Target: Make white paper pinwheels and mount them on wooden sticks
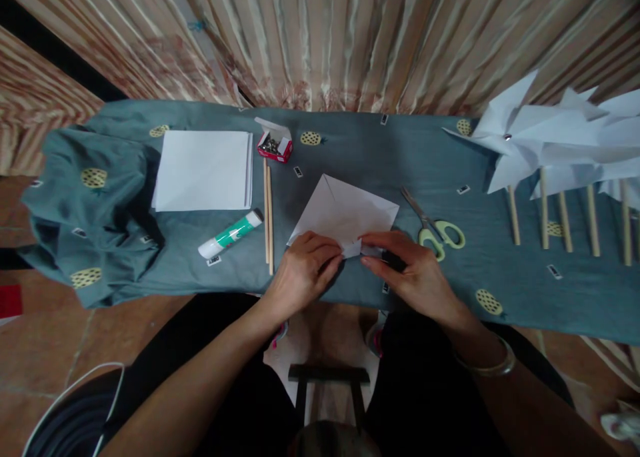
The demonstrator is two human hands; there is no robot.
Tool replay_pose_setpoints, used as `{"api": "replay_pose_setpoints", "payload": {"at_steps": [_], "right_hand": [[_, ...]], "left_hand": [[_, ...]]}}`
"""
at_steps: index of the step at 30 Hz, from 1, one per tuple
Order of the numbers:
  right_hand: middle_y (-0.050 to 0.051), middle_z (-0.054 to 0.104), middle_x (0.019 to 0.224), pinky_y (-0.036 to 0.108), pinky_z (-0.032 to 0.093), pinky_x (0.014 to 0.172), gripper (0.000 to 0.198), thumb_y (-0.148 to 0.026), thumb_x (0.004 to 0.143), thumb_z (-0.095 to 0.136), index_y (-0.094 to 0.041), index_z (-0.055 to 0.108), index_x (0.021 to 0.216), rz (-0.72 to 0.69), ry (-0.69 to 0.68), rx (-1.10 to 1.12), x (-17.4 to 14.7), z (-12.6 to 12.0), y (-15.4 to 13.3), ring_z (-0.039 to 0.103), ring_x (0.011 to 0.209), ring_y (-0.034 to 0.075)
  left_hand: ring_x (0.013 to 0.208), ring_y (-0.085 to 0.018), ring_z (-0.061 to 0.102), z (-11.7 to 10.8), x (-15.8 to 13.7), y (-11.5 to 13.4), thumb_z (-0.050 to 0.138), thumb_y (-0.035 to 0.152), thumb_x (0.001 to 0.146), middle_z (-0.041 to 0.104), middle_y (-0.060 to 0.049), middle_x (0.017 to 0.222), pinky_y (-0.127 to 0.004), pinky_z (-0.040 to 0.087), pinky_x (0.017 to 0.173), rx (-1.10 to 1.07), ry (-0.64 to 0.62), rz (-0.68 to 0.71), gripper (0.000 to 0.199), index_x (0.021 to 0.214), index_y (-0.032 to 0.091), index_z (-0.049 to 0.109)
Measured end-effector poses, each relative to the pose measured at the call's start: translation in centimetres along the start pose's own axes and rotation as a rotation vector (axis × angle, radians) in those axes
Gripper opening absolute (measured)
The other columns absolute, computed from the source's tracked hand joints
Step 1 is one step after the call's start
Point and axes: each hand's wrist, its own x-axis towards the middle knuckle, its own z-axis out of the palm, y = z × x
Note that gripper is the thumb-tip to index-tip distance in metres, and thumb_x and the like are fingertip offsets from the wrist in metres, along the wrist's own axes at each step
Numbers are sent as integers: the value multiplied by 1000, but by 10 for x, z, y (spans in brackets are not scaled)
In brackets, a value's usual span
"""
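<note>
A white square sheet of paper (pixel 345 207) with diagonal creases lies turned cornerwise on the cloth in front of me. My left hand (pixel 306 270) has its fingers closed on the paper's near edge, thumb against the fingers. Just right of it, my right hand (pixel 410 267) pinches the near right part of the sheet between thumb and forefinger, where a small piece is folded up. Close beyond my right hand are scissors (pixel 434 230) with light green handles, blades slightly apart. The fingertips hide part of the paper's near edge.
Left of the sheet are two wooden sticks (pixel 269 217), a glue stick (pixel 231 234), a stack of white paper (pixel 204 170) and an open red box of metal pins (pixel 275 141). Several white paper pinwheels (pixel 530 134) on sticks lie at right. The patterned green tablecloth (pixel 350 144) bunches up at left.
</note>
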Motion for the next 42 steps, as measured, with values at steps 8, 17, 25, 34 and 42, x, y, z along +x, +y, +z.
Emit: {"api": "replay_pose_setpoints", "payload": {"at_steps": [8, 17, 25, 34, 42], "right_hand": [[6, 76, 98, 35, 60, 82, 23, -19, 95, 58, -22, 63, 117, -137, 127, -273, 1, 20, -8, 72, 89, 21], [13, 69, 124, 45, 56, 94, 33, -13, 93, 56, -22, 66, 124, -218, 140, -475, 2, 29, -8, 66, 105, 27], [14, 64, 128, 46, 55, 93, 35, -15, 94, 54, -21, 64, 127, -180, 92, -482, 4, 30, -9, 62, 109, 28], [14, 62, 130, 48, 54, 95, 35, -17, 95, 52, -22, 63, 128, -137, 63, -502, 8, 32, -10, 60, 109, 29], [15, 61, 130, 48, 54, 96, 34, -16, 95, 50, -20, 63, 127, -135, 41, -528, 10, 32, -12, 59, 109, 29]], "left_hand": [[82, -17, 67, 0, 4, -2, 55, 19, 93, 70, -8, 90, -30, 55, 74, -9, 21, -100, 15, 85, 15, 68], [82, -15, 66, 1, 7, -7, 57, 20, 92, 64, -7, 96, -29, 56, 73, -22, 24, -147, 14, 82, 16, 66], [80, -14, 65, 1, 11, -6, 59, 18, 89, 63, -6, 95, -27, 55, 70, -31, 20, -167, 13, 78, 16, 64], [77, -14, 64, 0, 13, -7, 65, 15, 83, 63, -4, 91, -27, 55, 69, -39, -3, -189, 8, 76, 16, 64], [77, -14, 64, 1, 14, -7, 63, 15, 84, 63, -4, 91, -28, 54, 68, -32, -13, -195, 9, 76, 16, 64]]}}
